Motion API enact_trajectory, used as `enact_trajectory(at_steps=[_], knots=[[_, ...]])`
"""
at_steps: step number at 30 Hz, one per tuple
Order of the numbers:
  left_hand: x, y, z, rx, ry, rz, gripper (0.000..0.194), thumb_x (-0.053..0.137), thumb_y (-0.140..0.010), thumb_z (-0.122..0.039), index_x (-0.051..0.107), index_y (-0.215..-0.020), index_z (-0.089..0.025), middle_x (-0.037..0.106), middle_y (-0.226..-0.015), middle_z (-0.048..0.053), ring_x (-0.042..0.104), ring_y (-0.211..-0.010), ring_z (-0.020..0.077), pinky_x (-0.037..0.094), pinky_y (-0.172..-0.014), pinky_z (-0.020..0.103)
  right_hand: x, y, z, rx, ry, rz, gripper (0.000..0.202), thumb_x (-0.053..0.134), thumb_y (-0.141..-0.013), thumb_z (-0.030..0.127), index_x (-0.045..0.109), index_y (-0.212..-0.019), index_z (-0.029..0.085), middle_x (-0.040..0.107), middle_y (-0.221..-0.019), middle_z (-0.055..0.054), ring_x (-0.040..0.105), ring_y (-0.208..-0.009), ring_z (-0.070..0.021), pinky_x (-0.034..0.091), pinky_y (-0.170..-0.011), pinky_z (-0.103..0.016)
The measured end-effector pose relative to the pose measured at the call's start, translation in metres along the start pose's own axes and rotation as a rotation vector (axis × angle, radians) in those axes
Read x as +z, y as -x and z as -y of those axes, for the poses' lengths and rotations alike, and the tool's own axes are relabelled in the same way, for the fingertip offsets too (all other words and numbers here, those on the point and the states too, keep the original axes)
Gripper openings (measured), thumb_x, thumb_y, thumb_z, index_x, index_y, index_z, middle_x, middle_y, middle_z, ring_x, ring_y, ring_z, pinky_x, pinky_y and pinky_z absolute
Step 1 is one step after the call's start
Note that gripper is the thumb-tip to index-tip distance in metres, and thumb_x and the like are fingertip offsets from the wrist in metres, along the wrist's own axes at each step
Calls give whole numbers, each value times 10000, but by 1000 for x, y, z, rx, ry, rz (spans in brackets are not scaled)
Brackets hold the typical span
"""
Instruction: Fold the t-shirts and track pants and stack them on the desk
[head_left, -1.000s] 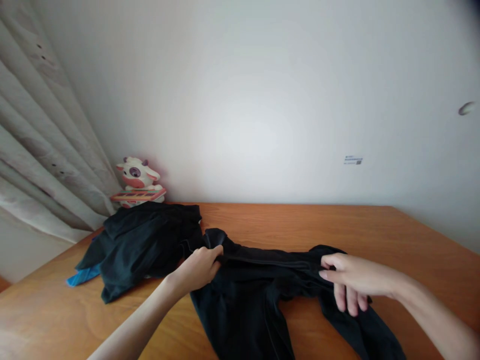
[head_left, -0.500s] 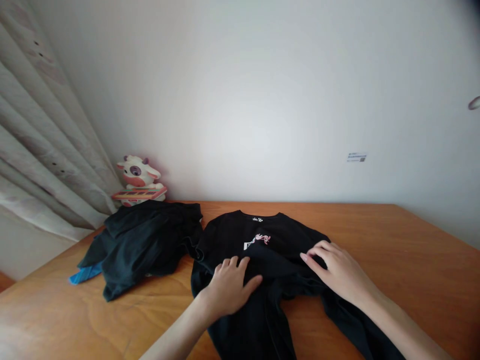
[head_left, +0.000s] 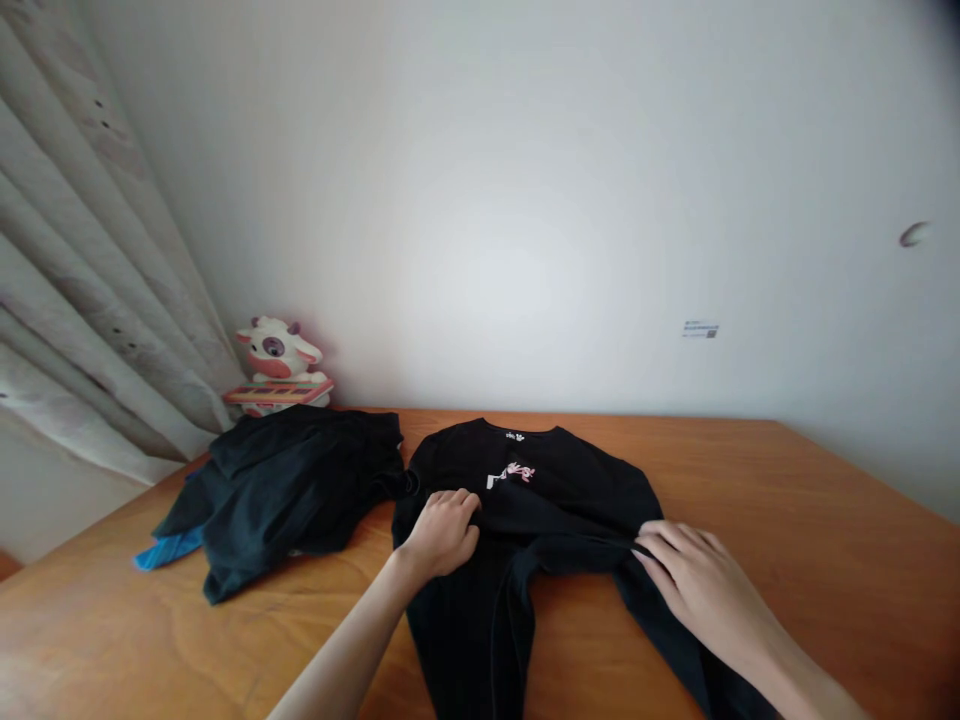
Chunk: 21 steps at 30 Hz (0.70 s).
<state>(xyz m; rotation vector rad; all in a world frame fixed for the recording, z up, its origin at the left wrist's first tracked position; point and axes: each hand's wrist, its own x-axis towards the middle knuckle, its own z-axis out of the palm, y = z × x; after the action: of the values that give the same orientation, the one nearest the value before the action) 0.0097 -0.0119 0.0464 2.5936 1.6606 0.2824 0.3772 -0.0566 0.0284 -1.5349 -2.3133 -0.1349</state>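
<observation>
A black long-sleeved shirt (head_left: 574, 475) lies on the wooden table, its neckline towards the wall and a small pink and white print on the chest. Both of its sleeves stretch back towards me. My left hand (head_left: 442, 532) is closed on the cloth at the left side, below the print, with its fingers curled. At the right side, my right hand (head_left: 686, 565) grips the fabric between thumb and fingers near the hem and sleeve. Folds run across the shirt between the two hands.
Left of the shirt lies a heap of dark clothes (head_left: 289, 490), touching it, with a blue piece (head_left: 169, 550) sticking out. A toy cow with a keyboard (head_left: 279, 365) stands behind the heap, beside the curtain (head_left: 97, 300). The wooden table (head_left: 810, 560) meets the wall (head_left: 525, 200).
My left hand has gone from spread fingers to a closed grip on the shirt. The right hand has moved slightly right and towards me and closed on the cloth, drawing it tauter.
</observation>
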Motion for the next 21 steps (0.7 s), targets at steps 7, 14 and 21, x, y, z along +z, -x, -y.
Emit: enact_trajectory(at_steps=[7,14,21], knots=[[-2,0,-10,-202,72,-94,427,284,-1051,-384,663,-954,-212,717,-1034,103,681,-991,274,497,-896,405,-24,-22,7,183,-333,115,548,346,-1004,611,682,-726,278,753,-772,-40,718,-761,-252,530,-717,-341],[40,-5,-10,-139,49,-135,468,477,-983,-439,600,-1361,-193,549,-1487,157,475,-1387,359,320,-1172,558,43,-119,21,362,-170,356,698,298,-972,643,508,-1469,199,599,-1417,-211,592,-1277,-380,468,-1013,-583],[34,-2,-16,-116,41,-190,382,456,-991,-412,678,-1249,-239,659,-1336,133,601,-1211,334,433,-1070,517,108,-162,18,585,-7,397,971,224,-846,879,386,-1573,255,308,-1627,-261,265,-1457,-558,86,-1017,-876]])
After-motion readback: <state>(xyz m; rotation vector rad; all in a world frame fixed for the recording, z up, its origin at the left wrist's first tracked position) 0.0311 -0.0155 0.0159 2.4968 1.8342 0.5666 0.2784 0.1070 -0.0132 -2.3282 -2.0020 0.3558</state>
